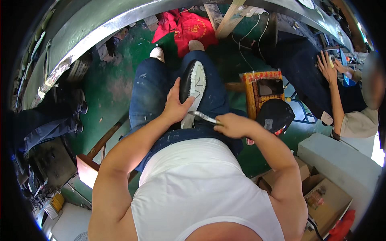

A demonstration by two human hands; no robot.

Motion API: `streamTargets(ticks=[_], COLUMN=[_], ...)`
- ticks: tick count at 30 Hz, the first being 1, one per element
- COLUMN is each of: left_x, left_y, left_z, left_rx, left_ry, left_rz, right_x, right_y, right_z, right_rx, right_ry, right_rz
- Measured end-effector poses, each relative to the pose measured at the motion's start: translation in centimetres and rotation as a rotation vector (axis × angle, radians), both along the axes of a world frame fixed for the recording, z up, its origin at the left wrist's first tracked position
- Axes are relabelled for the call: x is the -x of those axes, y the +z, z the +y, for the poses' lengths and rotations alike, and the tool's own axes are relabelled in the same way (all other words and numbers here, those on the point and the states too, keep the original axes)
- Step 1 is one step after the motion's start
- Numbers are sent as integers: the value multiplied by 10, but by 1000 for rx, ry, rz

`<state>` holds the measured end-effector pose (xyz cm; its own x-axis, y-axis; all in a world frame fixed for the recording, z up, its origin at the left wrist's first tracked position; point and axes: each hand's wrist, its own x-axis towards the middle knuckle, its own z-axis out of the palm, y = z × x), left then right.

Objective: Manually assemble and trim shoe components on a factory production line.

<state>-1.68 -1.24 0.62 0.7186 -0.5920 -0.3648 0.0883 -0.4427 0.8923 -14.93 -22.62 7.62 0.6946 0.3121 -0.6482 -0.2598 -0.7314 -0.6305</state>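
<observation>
A black shoe lies across my lap with its underside up. Its bottom is whitish, with dark wavy lines on it, and the toe points away from me. My left hand grips the shoe from the left side, its thumb over the bottom. In my right hand is a silver metal hand tool, whose head reaches the heel end of the shoe. The tool looks like pincers, but its jaws are too small to make out. My right fingers are wrapped round its handle.
A metal bench edge curves across the front, with red cloth on the green floor below. To my right are a bamboo-like seat, a phone and a black cap. Beyond, a co-worker's hand is busy; cardboard boxes stand behind.
</observation>
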Motion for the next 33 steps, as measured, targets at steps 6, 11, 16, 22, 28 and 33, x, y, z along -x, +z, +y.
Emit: streamTargets(ticks=[6,11,16,22,28,33], left_x=[20,23,15,11,-17,-44], left_y=[0,-2,1,11,58,123], left_z=[47,38,35,38,55,44], left_rx=[24,-33,-22,-11,457,1040], left_ry=[-220,-98,-89,-104,69,150], left_rz=[115,122,163,122,775,912], right_x=[-26,-24,-33,-26,9,0], right_y=[-4,17,3,2,-49,-52], right_z=[-24,-17,26,27,9,2], right_rx=[-334,-309,114,78,-432,-613], right_ry=[-147,-226,-114,-124,-751,-882], right_rz=[547,443,-263,-287,-148,23])
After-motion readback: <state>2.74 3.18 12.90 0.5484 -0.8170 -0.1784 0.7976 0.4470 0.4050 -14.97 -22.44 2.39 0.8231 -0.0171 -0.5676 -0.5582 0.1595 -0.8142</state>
